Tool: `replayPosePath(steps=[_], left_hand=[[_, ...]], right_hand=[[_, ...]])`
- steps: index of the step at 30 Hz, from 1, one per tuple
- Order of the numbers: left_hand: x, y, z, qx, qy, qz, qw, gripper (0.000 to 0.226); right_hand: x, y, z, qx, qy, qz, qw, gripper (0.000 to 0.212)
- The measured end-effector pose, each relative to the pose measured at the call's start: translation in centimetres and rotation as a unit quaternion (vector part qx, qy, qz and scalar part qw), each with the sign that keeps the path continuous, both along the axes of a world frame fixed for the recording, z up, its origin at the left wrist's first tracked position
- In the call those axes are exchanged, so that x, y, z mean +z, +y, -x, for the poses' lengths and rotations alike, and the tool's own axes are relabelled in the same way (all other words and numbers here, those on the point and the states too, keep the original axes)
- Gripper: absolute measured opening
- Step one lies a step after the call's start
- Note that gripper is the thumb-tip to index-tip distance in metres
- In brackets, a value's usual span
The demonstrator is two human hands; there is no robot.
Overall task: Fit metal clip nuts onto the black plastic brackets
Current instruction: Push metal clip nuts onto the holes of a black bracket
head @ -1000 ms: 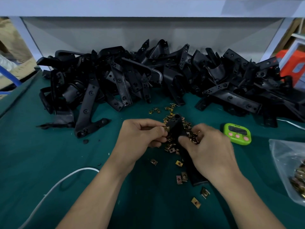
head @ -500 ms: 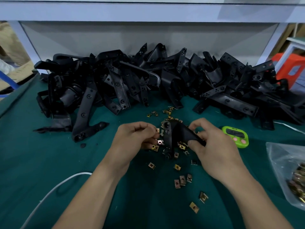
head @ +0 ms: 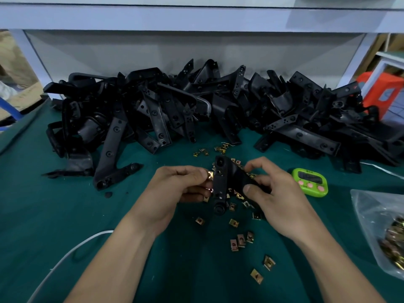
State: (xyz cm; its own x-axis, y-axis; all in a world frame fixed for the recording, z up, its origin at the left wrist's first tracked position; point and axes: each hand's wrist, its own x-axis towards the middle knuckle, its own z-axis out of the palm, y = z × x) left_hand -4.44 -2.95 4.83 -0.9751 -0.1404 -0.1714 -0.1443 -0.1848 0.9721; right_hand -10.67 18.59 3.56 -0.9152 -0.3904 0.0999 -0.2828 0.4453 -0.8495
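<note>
The left hand pinches a clip nut against the edge of a black bracket, which the right hand grips, thumb curled over it, above the green cloth. Loose clip nuts lie scattered beneath and nearer. A green timer sits just right of the right hand, a plastic bag at the right edge. The bracket pile walls the far side; bare cloth spreads left, crossed by a white cable.
</note>
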Motion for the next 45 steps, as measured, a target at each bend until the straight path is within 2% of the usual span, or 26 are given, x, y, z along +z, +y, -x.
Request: replayPosePath(steps=[8,26,36,45], left_hand=[[0.0,-0.2,0.0,-0.009,0.009,-0.035,0.999,0.023],[-0.6,0.9,0.2,0.004,0.008,-0.004,1.000,0.015],[-0.8,0.5,0.3,-0.027,0.001,-0.035,0.999,0.017],[-1.3,0.1,0.6,-0.020,0.019,0.010,1.000,0.020]], right_hand=[[-0.1,0.0,0.0,0.004,0.003,-0.008,1.000,0.030],[-0.1,-0.4,-0.5,-0.017,0.019,-0.016,1.000,0.029],[-0.3,-0.3,-0.3,-0.015,-0.009,0.015,1.000,0.029],[-0.3,-0.3,-0.3,-0.020,-0.010,0.014,1.000,0.029]])
